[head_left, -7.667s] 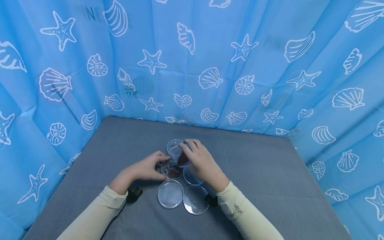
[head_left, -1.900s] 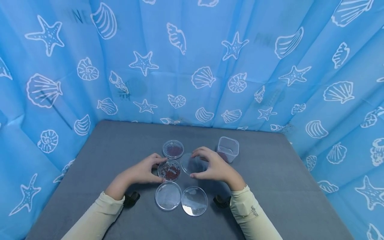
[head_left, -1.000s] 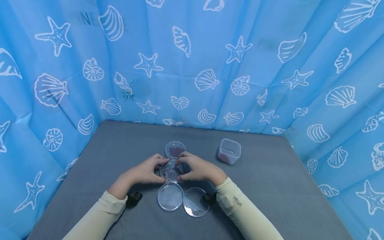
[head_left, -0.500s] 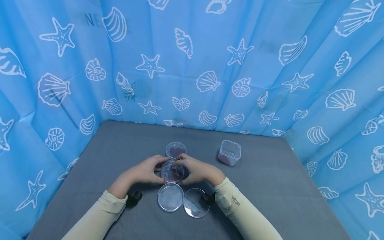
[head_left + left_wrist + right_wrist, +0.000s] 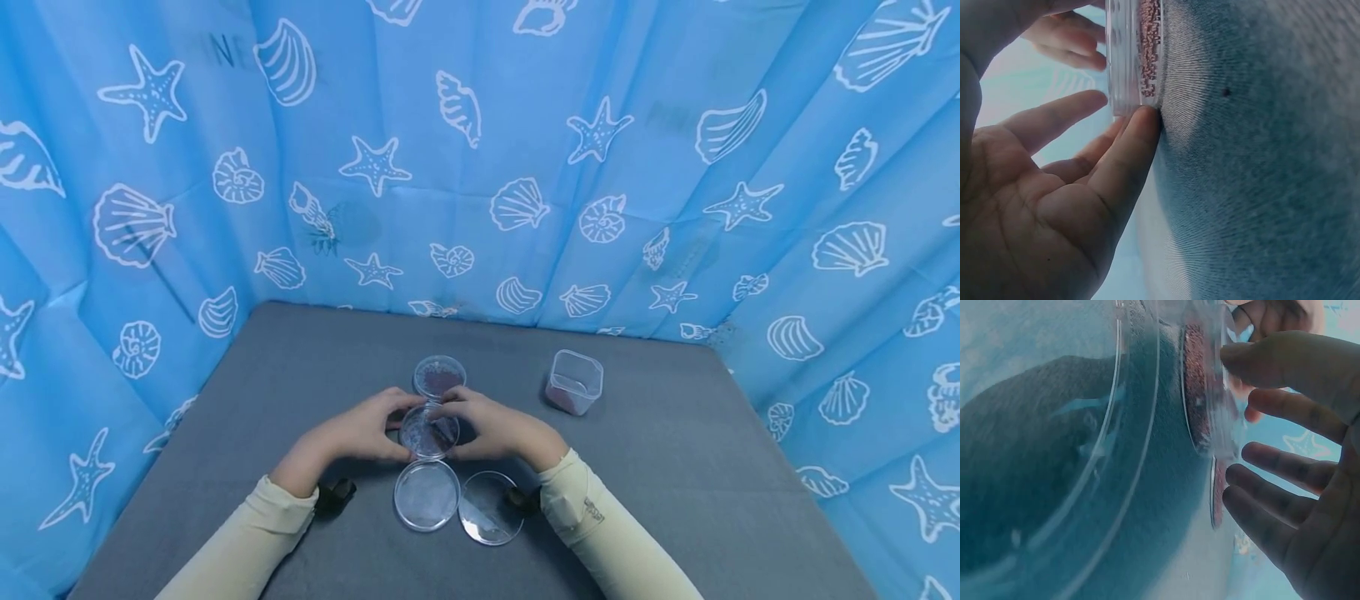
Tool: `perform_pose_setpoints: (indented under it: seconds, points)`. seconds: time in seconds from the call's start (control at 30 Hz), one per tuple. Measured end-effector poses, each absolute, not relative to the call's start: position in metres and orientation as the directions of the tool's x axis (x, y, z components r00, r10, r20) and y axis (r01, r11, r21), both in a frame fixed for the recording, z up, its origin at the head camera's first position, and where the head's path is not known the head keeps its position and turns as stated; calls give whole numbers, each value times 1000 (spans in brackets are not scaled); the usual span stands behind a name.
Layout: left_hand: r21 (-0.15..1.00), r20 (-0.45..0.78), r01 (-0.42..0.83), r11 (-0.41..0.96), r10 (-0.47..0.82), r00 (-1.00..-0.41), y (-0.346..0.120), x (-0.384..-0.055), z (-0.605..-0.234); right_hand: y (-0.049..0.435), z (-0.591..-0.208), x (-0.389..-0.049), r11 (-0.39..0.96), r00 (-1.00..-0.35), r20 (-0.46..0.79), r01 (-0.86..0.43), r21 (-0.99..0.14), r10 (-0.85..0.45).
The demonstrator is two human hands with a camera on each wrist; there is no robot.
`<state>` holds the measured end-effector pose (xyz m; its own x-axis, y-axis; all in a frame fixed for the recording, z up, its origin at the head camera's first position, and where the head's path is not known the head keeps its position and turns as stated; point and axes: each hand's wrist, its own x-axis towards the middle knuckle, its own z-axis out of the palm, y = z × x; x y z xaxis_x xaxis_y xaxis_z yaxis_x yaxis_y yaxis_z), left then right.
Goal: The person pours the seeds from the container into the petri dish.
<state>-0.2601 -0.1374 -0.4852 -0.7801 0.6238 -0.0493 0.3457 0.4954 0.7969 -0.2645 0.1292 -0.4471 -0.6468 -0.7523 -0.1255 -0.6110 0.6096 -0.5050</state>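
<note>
Head view: Gripped a round dish (image 5: 428, 457) of dark red granules (image 5: 447, 432) by its rim with the left hand (image 5: 369, 429), thumb at the near edge, fingers at the far one. Held a clear lid (image 5: 418, 427) on top between the thumb and curved fingers of the right hand (image 5: 501, 427), around the middle of the grey table (image 5: 637, 467). Had a second granule dish (image 5: 424, 372) just beyond, a front clear dish (image 5: 427, 496) just nearer, and a neighbouring clear dish (image 5: 487, 502) beside that, by the right wrist. Had a plastic tub (image 5: 587, 390) with red granules low inside, well apart at back right. Wore cream sleeves (image 5: 626, 533) and dark wrist straps (image 5: 335, 497) before a blue curtain (image 5: 465, 217) of white shells and starfish.

Left wrist view: Pressed a left-hand digit to the edge of the round dish, close to the table. Showed the granules edge-on, alongside clear layers of plastic.

Right wrist view: Touched the clear lid's edge with the right thumb, other fingers spread nearby, their contact impossible to tell. Framed broad, clear curved rims up close.
</note>
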Motion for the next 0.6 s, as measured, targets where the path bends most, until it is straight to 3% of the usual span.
perform_pose_setpoints:
  seconds: [0.17, 0.33, 0.6]
  points:
    - [808, -54, 333, 487, 623, -780, -136, -260, -485, 150, -443, -261, 600, -682, -63, -591, -539, -728]
    - [805, -8, 359, 472, 615, -789, -138, -260, -483, 174, -441, -260, 581, -723, 93, -618, -529, -684]
    - [776, 64, 391, 495, 555, -830, -143, -256, -472, 231, -434, -257, 626, -802, 398, -596, -502, -444]
